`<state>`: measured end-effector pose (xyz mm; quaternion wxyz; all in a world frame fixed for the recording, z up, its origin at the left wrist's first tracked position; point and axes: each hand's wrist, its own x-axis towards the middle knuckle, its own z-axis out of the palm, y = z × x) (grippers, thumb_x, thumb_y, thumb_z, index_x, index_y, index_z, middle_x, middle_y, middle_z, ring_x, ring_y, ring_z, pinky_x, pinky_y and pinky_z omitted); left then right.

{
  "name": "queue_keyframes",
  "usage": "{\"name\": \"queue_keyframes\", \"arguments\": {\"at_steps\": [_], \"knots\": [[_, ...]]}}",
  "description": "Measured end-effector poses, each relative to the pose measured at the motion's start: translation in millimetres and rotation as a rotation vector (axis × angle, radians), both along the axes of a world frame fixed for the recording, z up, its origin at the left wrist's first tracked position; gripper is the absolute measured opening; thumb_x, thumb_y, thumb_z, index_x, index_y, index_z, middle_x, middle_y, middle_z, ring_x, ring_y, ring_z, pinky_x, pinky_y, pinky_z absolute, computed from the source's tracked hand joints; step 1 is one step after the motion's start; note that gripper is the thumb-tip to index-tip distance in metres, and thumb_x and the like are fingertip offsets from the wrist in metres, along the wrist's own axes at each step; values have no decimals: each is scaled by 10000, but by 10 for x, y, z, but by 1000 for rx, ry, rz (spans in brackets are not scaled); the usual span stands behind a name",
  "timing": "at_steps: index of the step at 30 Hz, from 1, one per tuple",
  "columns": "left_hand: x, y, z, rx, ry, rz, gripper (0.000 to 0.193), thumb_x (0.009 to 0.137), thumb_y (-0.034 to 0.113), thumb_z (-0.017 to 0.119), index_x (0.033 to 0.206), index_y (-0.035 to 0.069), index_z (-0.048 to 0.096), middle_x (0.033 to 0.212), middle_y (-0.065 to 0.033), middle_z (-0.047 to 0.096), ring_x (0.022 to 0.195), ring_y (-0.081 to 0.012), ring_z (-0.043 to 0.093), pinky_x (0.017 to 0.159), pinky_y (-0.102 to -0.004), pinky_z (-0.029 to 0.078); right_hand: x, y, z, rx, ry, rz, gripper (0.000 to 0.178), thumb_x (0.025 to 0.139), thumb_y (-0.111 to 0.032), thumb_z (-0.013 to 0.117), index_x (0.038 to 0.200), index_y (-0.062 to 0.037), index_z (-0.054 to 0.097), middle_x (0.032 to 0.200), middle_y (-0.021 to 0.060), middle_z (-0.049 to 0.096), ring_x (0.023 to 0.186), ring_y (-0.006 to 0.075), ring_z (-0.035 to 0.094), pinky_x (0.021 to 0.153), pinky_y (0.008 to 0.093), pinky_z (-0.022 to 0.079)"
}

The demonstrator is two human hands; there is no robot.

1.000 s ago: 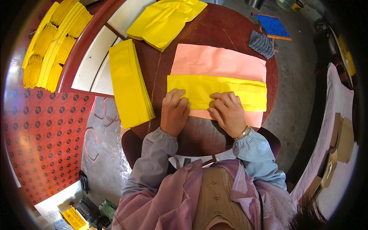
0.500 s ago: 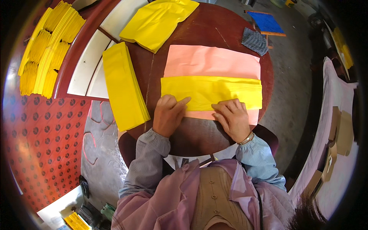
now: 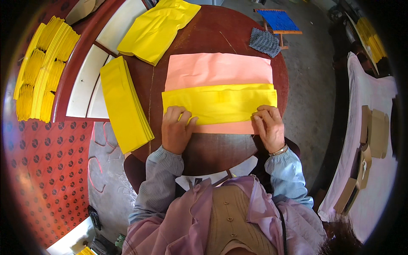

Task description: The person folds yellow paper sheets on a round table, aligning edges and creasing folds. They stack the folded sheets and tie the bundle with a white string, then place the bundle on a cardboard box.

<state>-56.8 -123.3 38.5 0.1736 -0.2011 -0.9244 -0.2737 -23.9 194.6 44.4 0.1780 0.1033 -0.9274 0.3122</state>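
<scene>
A folded yellow sheet (image 3: 221, 102) lies as a wide band across a pink sheet (image 3: 219, 70) on the round table. The pink shows beyond its far edge and in a strip along its near edge. My left hand (image 3: 177, 129) rests at the band's near left corner, fingers curled over the edge and thumb beside them. At the near right corner my right hand (image 3: 270, 127) has its fingers bent over the yellow edge, with the thumb low against it. Both hands are closed on this edge; whether paper or cloth, I cannot tell.
A stack of folded yellow sheets (image 3: 123, 102) lies on the table's left side. Further back is a loose yellow sheet (image 3: 159, 29). A grey knitted cloth (image 3: 264, 42) sits at the far right rim, near a blue-seated stool (image 3: 280, 20). Yellow bundles (image 3: 44, 68) stand at far left.
My right hand has slid right along the near edge to the yellow sheet's corner. My left hand has drawn its thumb in and stays near the left corner. The whole view has shifted slightly.
</scene>
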Motion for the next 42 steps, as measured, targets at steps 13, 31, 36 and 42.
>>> {"name": "queue_keyframes", "arguments": {"at_steps": [13,31,36,42], "knots": [[2,129,-195,47,34,-198,337,843,16,624,1166,52,712,1227,-126,694,1225,-375,636,1042,-476,510,-221,-576,159,70,9,301,343,817,-29,737,1156,-75,713,1170,101,685,1056,333,633,917,445,507],[200,-166,-71,29,44,-30,335,850,37,733,1183,72,725,990,-141,645,974,-355,639,941,-467,525,0,-663,82,117,-97,364,267,941,-219,723,1191,-125,710,1178,22,676,1126,247,599,970,405,436],[56,-23,42,-105,38,-48,383,863,119,755,1246,105,747,896,-120,618,870,-324,617,846,-458,513,34,-561,39,88,-63,242,310,925,-209,746,1210,-90,719,1074,84,678,1017,295,616,889,421,481],[-7,35,65,-148,-23,12,385,836,138,786,1219,117,764,890,-117,614,880,-313,610,822,-447,509,50,-195,3,104,-22,67,312,930,-124,735,1221,-12,722,985,153,683,907,332,643,801,436,527]]}}
